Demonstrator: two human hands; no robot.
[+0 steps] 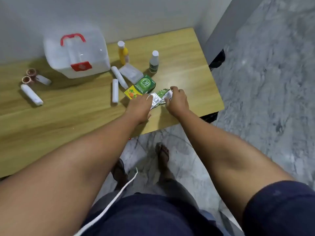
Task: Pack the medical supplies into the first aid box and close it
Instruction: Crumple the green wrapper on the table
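A white first aid box (76, 55) with a red handle and red latch stands shut at the back of the wooden table (51, 116). My left hand (139, 106) and my right hand (177, 100) both grip silver and green foil blister strips (159, 97) just above the table. Beside them lie a yellow packet (132, 92) and a green box (146, 83). Three white gauze rolls (115, 91) (119, 76) (31, 94), a clear flat case (130, 73), a yellow bottle (123, 52), a white bottle (154, 62) and two tape rolls (29, 76) are spread around.
A white wall runs behind the table. The table's right end (219, 106) drops off to grey marble floor (264, 82). My feet in sandals (162, 154) stand below the front edge, and a white cord (117, 195) hangs by my body.
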